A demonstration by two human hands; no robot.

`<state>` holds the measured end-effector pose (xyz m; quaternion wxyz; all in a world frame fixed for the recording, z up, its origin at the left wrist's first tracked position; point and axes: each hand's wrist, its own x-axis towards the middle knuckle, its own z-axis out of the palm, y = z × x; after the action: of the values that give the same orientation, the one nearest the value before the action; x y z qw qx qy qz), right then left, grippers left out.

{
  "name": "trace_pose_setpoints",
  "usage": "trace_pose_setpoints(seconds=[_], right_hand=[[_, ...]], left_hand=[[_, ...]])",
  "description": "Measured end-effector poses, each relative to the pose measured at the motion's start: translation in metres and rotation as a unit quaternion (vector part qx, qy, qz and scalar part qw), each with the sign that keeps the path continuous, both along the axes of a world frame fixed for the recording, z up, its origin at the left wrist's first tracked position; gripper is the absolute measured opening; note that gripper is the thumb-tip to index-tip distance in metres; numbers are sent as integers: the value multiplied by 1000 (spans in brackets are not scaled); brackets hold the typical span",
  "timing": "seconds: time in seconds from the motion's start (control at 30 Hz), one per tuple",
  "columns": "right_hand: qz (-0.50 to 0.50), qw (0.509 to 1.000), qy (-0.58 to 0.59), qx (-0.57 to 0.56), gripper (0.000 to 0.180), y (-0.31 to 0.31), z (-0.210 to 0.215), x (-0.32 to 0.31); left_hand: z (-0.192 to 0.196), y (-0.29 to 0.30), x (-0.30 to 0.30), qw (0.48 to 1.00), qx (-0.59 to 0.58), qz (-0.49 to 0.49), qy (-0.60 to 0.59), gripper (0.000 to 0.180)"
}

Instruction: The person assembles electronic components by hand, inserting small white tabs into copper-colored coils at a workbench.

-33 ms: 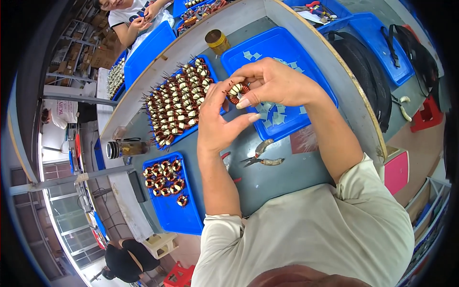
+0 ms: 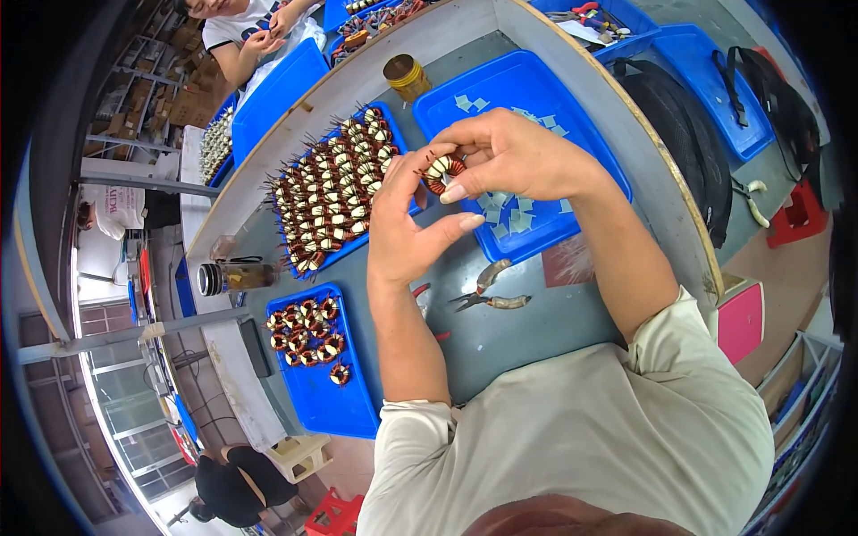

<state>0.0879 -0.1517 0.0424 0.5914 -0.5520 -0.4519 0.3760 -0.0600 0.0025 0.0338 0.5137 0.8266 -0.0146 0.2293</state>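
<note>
A toroidal coil (image 2: 441, 172), a ring wound with red-brown copper wire and with cream sections, is held up between my hands over the near-left rim of a blue tray (image 2: 547, 234). My right hand (image 2: 523, 156) pinches it between thumb and fingers from the right. At the coil's left side, the bent fingers of my left hand (image 2: 398, 214) lie against it, with the thumb stretched away below. A small white piece shows in the ring's opening, too little of it to name. Pale square pieces (image 2: 514, 214) lie scattered in the tray beneath.
Many finished-looking coils stand packed in a blue tray (image 2: 335, 192) on the left; several more lie in a nearer blue tray (image 2: 326, 402). Cutting pliers (image 2: 487, 299) lie before me. A jar (image 2: 407, 79), a bottle (image 2: 237, 277) and a wooden-edged partition (image 2: 617, 85) surround the work area. A co-worker sits beyond.
</note>
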Motion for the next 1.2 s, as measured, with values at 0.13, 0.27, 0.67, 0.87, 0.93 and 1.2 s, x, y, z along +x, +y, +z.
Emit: trace_pose_setpoints(seconds=[0.13,0.27,0.67,0.87,0.93,1.2], right_hand=[[-7,997,-76,-18,42,0,7,-5],[-30,996,-84,4,36,-1,11,-12],[-55,993,-93,38,37,0,15,-20],[-65,988,-135,29,38,0,16,-18],[-75,986,-141,42,35,0,15,-18],[-61,985,-163,11,39,-3,13,-15]], left_hand=[[-8,2,-2,998,-41,44,15,56],[-7,0,-1,998,-34,50,3,51],[-2,-3,-2,997,-3,47,-58,41],[8,-5,0,991,100,50,-77,38],[7,-3,2,986,130,52,-86,37],[-7,0,-2,997,-70,14,-25,32]])
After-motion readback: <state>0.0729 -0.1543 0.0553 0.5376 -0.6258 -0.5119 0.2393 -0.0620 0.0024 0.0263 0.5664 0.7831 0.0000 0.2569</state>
